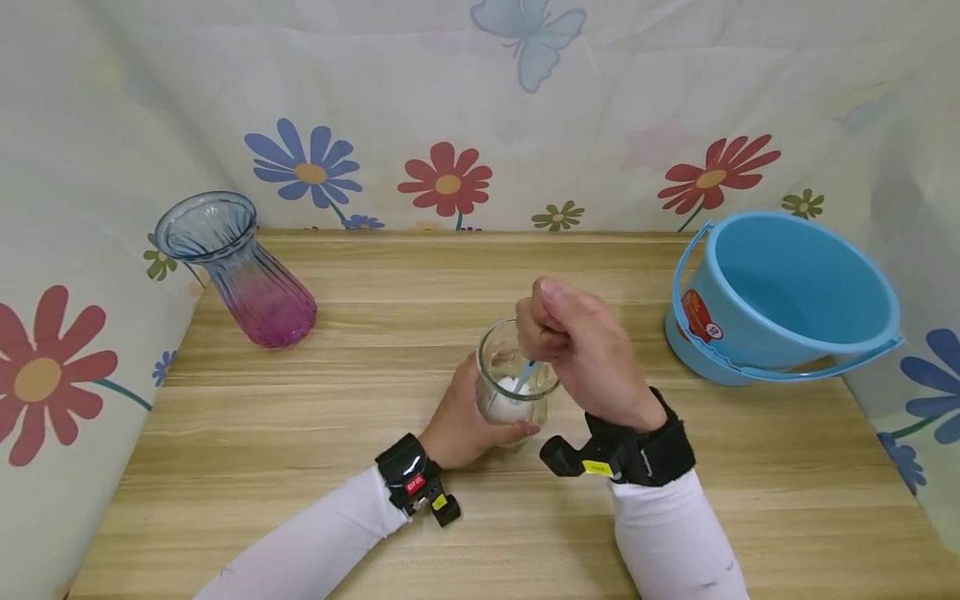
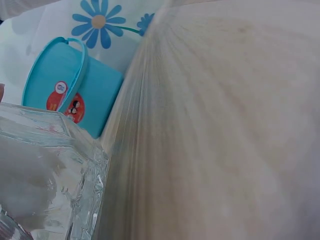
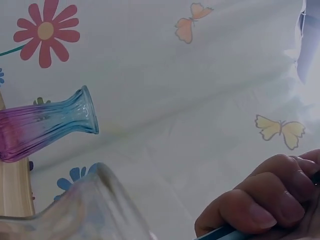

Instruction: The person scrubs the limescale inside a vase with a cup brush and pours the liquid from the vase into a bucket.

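A clear glass jar [image 1: 491, 387] stands on the table in the middle of the head view, with its mouth up. My left hand [image 1: 465, 421] grips it around its left side, thumb across the front. In the left wrist view the jar's thick angular base [image 2: 85, 175] shows close up. My right hand [image 1: 581, 350], in a fist above the rim, holds the blue handle of a cup brush [image 1: 527, 375]. Its rounded white head [image 1: 508, 406] sits low inside the jar. In the right wrist view curled fingers [image 3: 250, 205] wrap the handle, which is mostly hidden.
A ribbed glass vase [image 1: 255, 275], blue above and pink below, stands at the back left. On the right is a light blue bucket [image 1: 750, 333], its handle hanging down in front. Flowered cloth [image 1: 375, 75] lines the back and sides of the wooden table [image 1: 300, 425].
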`<state>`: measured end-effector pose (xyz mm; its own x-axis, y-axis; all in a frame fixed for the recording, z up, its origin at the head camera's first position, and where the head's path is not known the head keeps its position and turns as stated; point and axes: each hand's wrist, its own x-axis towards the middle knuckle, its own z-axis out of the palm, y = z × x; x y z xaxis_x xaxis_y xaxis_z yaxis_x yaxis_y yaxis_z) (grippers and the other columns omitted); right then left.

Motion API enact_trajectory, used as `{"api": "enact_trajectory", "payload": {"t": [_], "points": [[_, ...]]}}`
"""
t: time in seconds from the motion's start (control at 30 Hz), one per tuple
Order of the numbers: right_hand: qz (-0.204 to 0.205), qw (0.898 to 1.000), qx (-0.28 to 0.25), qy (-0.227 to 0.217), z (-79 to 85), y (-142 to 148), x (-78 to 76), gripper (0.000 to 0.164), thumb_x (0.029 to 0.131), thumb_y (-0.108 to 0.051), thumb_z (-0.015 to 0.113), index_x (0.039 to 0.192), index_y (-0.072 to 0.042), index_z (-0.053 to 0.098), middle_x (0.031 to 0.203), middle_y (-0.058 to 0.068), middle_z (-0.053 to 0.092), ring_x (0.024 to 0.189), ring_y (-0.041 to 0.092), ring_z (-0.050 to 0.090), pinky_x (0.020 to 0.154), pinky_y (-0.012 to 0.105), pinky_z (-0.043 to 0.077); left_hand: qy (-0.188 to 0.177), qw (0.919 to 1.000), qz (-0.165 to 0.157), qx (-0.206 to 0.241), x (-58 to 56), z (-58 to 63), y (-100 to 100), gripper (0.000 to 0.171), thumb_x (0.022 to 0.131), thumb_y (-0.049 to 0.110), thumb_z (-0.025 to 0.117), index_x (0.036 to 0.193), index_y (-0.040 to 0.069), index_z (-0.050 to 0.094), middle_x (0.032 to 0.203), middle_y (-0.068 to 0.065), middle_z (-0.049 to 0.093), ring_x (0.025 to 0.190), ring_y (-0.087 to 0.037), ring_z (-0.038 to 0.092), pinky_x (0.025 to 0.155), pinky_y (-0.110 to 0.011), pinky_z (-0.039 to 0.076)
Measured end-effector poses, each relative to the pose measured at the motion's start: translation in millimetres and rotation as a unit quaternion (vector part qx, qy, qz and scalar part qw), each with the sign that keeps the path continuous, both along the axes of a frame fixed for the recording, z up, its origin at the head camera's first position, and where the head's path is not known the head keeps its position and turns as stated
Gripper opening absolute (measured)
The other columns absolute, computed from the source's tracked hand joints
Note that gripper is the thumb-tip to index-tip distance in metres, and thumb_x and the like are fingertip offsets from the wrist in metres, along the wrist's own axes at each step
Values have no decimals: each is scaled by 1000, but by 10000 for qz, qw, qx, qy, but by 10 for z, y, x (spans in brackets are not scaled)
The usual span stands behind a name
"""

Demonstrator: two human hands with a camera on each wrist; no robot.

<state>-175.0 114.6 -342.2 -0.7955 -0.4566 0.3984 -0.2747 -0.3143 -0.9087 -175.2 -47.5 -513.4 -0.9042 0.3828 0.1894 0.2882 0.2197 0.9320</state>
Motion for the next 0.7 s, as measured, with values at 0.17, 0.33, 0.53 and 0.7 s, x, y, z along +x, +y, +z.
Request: {"api": "enact_trajectory", "payload": {"t": [0.17,0.33,0.53,0.7], "points": [[-75,9958,865,-297,-18,-64,17,43,113,-18,30,71,-7,30,66,5,22,57,24,22,57,33,19,206,9996,-73,193,-20,-7,8,100,70,42,95,151,34,36,140,8,55,125,-13,57,109,-39,47],[-54,9875,1558,-227,-18,-109,52,43,111,-18,32,70,-5,35,67,6,26,60,28,28,60,32,25,519,9977,-173,401,-44,-13,22,95,69,35,95,146,36,40,135,11,58,121,-12,60,107,-36,50],[-68,9817,1898,-155,-29,-144,48,42,111,-18,33,71,-5,38,68,6,29,61,29,30,59,33,27,706,9959,-179,530,-41,-8,23,91,68,31,96,143,33,44,132,8,59,117,-13,62,104,-34,52],[-102,9793,2014,-173,-22,-140,37,41,110,-18,33,71,-5,39,68,7,30,60,30,31,58,32,28,717,9959,-197,508,-38,-6,21,91,69,33,95,144,33,43,133,8,58,118,-13,61,104,-34,51]]}}
